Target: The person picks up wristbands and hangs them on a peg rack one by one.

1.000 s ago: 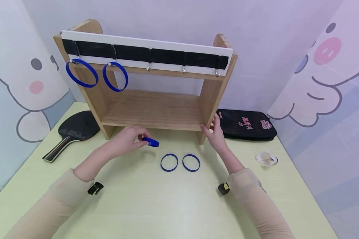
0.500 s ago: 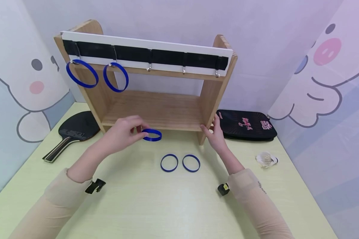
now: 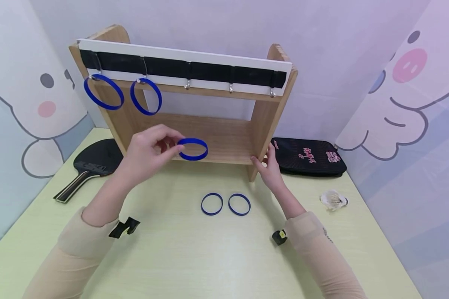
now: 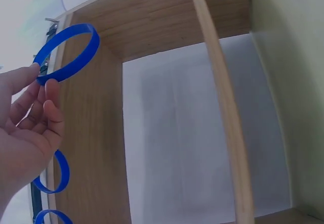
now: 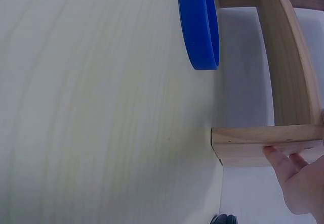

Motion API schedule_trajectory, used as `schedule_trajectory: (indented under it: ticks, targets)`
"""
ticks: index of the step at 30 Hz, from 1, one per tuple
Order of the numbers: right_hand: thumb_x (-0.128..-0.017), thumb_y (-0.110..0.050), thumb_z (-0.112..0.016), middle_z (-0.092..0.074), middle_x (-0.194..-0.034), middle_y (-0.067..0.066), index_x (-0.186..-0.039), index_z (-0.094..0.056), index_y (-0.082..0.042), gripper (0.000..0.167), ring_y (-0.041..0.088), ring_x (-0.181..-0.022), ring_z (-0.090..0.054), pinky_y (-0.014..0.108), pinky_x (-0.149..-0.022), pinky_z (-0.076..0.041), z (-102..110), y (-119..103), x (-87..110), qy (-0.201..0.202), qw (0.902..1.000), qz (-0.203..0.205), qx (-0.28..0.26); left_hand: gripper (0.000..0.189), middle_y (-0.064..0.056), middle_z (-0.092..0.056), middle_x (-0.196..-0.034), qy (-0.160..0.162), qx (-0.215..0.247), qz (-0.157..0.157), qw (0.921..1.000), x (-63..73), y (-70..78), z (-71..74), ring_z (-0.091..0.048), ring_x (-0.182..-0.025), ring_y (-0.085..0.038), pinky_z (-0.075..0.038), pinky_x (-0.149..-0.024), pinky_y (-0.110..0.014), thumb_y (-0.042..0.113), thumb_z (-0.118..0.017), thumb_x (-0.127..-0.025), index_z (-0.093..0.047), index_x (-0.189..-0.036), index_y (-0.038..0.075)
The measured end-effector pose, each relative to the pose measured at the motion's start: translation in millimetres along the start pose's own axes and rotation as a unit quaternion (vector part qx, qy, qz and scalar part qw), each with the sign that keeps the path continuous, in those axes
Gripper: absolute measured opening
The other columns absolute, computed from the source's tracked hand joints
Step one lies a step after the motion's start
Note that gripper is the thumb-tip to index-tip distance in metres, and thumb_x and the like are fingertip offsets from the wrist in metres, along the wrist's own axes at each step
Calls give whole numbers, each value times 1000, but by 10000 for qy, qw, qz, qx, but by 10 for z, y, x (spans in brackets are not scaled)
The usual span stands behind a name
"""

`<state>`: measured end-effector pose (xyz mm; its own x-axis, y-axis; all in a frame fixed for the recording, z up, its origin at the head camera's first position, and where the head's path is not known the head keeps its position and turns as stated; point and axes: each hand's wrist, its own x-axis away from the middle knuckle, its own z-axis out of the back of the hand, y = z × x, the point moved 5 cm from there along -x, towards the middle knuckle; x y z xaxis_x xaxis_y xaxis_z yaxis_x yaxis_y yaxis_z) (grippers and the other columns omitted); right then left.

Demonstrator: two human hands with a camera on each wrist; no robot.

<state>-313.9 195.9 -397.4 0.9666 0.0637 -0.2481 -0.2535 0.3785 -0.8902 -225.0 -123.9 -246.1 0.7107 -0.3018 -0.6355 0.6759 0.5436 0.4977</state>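
While pinching the blue ring (image 3: 193, 158) in the left hand (image 3: 146, 153), hovers before the wooden rack (image 3: 224, 137), above open tabletop (image 3: 194, 257), below hung rings (image 3: 110, 107) and hooks (image 3: 187, 84); rightward, grips rack edge with the right hand (image 3: 271, 172).

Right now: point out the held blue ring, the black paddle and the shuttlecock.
Held blue ring (image 4: 76, 66): left wrist view, lower band.
Black paddle (image 3: 97, 161): head view, on the blade.
Shuttlecock (image 3: 333, 200): head view, on the skirt.

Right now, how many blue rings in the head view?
5. One held ring, pinched by the left hand; two hanging rings on the two leftmost hooks of the wooden rack; two loose rings flat on the table.
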Motion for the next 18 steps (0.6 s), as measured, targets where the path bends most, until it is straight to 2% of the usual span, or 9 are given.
schedule_trajectory:
  ticks: [5,10,14,18]
  targets:
    - [-94,-22,-59,-35,-146,17,-149,-12,-29,72,37,-113,-53,53,-91,-47,1,-1,3,-23,10000,44,-37,17,-1,-64,-86,448,361,93,9983,-73,55,96,-54,-74,-7,-44,-61,-14,8,-72,-83,-66,-99,3]
    - [-94,-22,-59,-35,-146,16,-148,-13,-30,72,36,-113,-52,52,-91,-47,-3,3,-1,-24,10000,63,-40,21,-1,-63,-89,929,787,308,9921,-147,101,183,-57,-77,-9,-47,-65,-13,9,-71,-84,-66,-102,0]
    - [-94,-22,-59,-35,-145,17,-148,-13,-32,71,36,-113,-52,52,-91,-47,-4,15,-6,-26,10000,56,-19,22,3,-64,-91,1337,1156,517,9829,-202,110,235,-59,-80,-12,-49,-69,-15,8,-70,-84,-66,-104,-1]
    - [-94,-23,-59,-34,-145,17,-148,-13,-32,71,38,-114,-52,54,-92,-46,2,18,-5,-55,10000,38,-19,23,3,-66,-93,1742,1566,731,9694,-255,67,269,-62,-82,-14,-50,-72,-16,7,-70,-84,-66,-105,-2]
